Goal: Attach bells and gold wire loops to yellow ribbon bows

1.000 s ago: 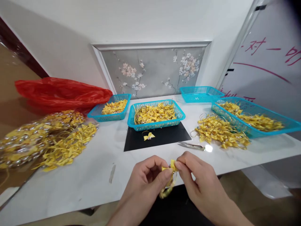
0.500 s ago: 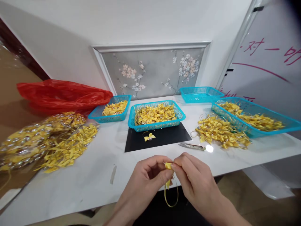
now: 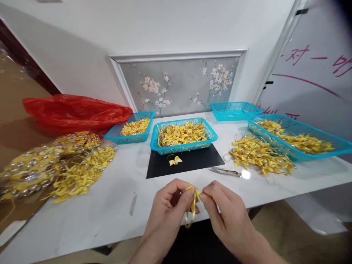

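At the near edge of the white counter (image 3: 90, 220), at 6 o'clock in the head view, both hands meet over a small yellow ribbon bow (image 3: 192, 205). The left hand (image 3: 167, 214) pinches it between thumb and forefinger; the right hand (image 3: 225, 216) is closed on its other side with the fingertips, and a thin loop of ribbon hangs down between them. The step in hand looks like shaping or tightening the bow. Judging from this, the next move calls for a firm pinch on the knot while the loop is drawn or straightened, without crushing the wings.

At 12 o'clock from the hands lies a black mat (image 3: 192, 163) with one finished bow (image 3: 175, 160) on it, and just beyond, a blue basket (image 3: 210, 137) full of bows. Small snips (image 3: 224, 171) lie at 1 o'clock, just off the mat. At 2 o'clock sits a loose heap of bows (image 3: 258, 154) touching a larger blue tray (image 3: 341, 146). At 10 o'clock are another heap (image 3: 82, 170), bagged bows (image 3: 30, 168) and a red plastic bag (image 3: 74, 112).
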Action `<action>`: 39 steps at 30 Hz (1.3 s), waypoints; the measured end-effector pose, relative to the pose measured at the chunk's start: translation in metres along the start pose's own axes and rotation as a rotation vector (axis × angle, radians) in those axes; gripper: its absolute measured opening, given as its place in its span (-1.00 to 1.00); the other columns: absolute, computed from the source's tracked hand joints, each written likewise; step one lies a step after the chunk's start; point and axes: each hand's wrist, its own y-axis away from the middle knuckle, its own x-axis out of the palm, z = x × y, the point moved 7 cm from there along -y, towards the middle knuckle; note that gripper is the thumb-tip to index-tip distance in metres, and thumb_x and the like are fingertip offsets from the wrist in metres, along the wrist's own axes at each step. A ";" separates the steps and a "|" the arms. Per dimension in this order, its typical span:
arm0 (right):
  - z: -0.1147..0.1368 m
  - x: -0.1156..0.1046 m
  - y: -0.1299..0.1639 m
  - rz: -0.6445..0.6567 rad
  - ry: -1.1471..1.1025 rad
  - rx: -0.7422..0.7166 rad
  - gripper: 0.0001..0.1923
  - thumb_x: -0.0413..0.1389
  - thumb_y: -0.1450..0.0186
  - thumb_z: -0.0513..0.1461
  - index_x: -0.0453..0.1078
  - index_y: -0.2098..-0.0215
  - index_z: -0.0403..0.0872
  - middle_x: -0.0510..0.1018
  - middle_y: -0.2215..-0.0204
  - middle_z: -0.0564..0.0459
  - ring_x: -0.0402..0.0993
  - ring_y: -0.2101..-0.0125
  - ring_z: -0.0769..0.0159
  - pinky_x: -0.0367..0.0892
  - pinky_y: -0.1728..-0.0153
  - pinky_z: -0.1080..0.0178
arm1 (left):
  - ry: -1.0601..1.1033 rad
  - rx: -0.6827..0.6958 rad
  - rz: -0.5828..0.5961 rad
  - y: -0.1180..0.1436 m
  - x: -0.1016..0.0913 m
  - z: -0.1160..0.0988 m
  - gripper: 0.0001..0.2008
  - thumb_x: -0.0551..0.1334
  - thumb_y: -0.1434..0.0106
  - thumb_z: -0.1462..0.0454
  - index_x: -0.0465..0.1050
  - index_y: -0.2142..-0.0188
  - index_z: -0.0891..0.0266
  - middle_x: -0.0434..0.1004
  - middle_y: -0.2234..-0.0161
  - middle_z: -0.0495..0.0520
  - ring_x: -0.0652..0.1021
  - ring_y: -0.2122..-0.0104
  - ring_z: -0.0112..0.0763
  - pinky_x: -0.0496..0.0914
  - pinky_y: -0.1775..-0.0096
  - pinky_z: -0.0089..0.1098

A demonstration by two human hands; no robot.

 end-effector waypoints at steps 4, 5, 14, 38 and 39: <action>-0.013 -0.004 -0.002 0.079 -0.180 0.183 -0.79 -0.10 -0.43 -0.31 0.29 0.35 -0.05 0.40 0.52 0.11 0.35 0.53 0.38 0.25 0.47 0.35 | -0.148 0.006 0.042 0.002 -0.001 -0.007 -0.77 0.25 -0.26 0.13 0.53 0.42 0.22 0.47 0.55 -0.04 0.43 0.50 -0.42 0.31 0.39 -0.45; -0.015 -0.005 -0.002 0.091 -0.209 0.217 -0.78 -0.10 -0.43 -0.29 0.29 0.35 -0.05 0.40 0.52 0.13 0.34 0.53 0.39 0.25 0.47 0.36 | -0.194 0.015 0.045 0.003 -0.001 -0.009 -0.76 0.23 -0.27 0.12 0.53 0.41 0.22 0.47 0.54 -0.04 0.43 0.48 -0.41 0.31 0.38 -0.45; -0.014 0.002 -0.003 0.157 -0.312 0.291 -0.85 0.01 -0.37 -0.29 0.30 0.39 -0.05 0.35 0.58 0.18 0.26 0.58 0.42 0.20 0.57 0.38 | -0.354 0.105 -0.009 0.008 -0.003 -0.014 -0.78 0.24 -0.25 0.14 0.55 0.42 0.19 0.52 0.51 -0.04 0.47 0.46 -0.38 0.36 0.39 -0.46; -0.010 -0.005 -0.007 0.050 -0.461 0.264 -0.91 0.05 -0.35 -0.33 0.35 0.29 -0.02 0.41 0.42 0.11 0.38 0.42 0.38 0.32 0.43 0.34 | -0.645 0.795 -0.102 0.030 0.001 -0.039 -0.81 0.20 -0.26 0.46 0.48 0.24 0.16 0.59 0.42 -0.08 0.57 0.46 -0.54 0.41 0.37 -0.60; -0.008 -0.005 -0.008 0.044 -0.448 0.243 -0.90 0.06 -0.34 -0.35 0.36 0.29 -0.03 0.42 0.40 0.09 0.39 0.41 0.37 0.33 0.42 0.33 | -0.652 0.814 -0.090 0.030 0.002 -0.039 -0.80 0.20 -0.25 0.48 0.48 0.23 0.17 0.59 0.41 -0.06 0.57 0.44 -0.53 0.42 0.34 -0.59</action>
